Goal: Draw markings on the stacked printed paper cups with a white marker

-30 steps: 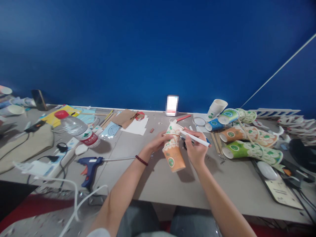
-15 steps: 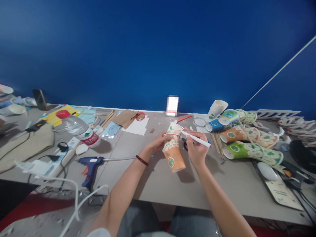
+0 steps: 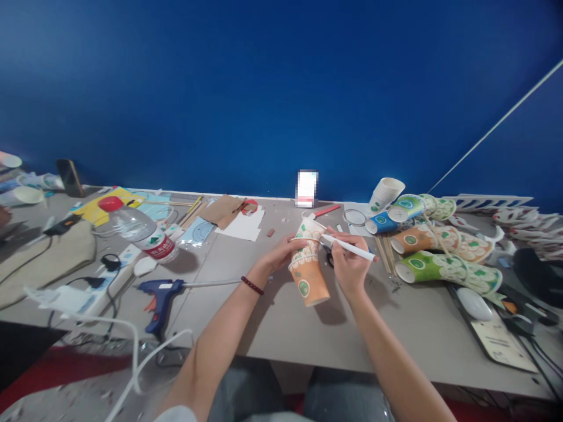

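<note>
In the middle of the head view, my left hand (image 3: 280, 254) is closed round the side of a bent stack of orange and white paper cups (image 3: 309, 278), which leans with its printed orange base toward me. My right hand (image 3: 352, 264) grips a white marker pen (image 3: 352, 248) with a reddish end. The pen's tip meets the upper cup near its rim; whether it touches cannot be made out. Something dark, like scissor handles (image 3: 329, 258), lies partly hidden between my hands.
More joined cup stacks (image 3: 453, 272) lie at the right, near nested white cups (image 3: 387, 193) and a mouse (image 3: 474, 303). A blue glue gun (image 3: 163, 299), a water bottle (image 3: 145, 231) and a power strip (image 3: 108, 281) are at the left. A phone (image 3: 307, 189) stands against the wall.
Both hands, the cups and the pen keep almost the same positions. The whole view has shifted very slightly.
</note>
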A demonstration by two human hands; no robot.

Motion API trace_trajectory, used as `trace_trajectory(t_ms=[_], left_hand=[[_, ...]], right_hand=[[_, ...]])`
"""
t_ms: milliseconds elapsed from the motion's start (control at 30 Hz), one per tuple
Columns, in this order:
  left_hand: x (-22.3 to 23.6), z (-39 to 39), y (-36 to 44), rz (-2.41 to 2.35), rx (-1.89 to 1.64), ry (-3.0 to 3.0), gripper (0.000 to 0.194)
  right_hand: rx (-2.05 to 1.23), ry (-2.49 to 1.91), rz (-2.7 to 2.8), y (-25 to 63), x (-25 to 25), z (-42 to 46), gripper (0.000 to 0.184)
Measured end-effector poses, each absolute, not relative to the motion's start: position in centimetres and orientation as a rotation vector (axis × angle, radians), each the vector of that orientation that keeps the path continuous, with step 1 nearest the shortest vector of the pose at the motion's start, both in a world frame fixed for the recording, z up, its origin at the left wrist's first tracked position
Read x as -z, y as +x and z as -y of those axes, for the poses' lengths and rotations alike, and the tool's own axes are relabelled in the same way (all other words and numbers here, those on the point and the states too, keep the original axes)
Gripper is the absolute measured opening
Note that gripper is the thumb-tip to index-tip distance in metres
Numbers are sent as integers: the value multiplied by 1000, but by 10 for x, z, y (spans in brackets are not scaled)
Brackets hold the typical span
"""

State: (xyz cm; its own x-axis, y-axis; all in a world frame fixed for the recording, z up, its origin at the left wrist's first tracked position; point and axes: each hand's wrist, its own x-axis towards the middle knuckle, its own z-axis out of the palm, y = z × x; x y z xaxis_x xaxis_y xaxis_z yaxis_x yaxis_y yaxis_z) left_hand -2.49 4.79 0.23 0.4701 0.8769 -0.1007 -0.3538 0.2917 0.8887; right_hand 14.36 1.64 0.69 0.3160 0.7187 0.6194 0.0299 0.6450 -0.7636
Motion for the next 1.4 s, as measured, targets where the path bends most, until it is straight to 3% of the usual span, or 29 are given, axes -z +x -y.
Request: trace_trajectory(t_ms=[1067, 1400], left_hand=[[-4, -48, -26, -685, -921, 897, 55], [-6, -49, -28, -751, -942, 888, 46]], right_hand=[[-567, -749, 1196, 142, -13, -15, 12], [-577, -780, 1215, 144, -8, -16, 11]])
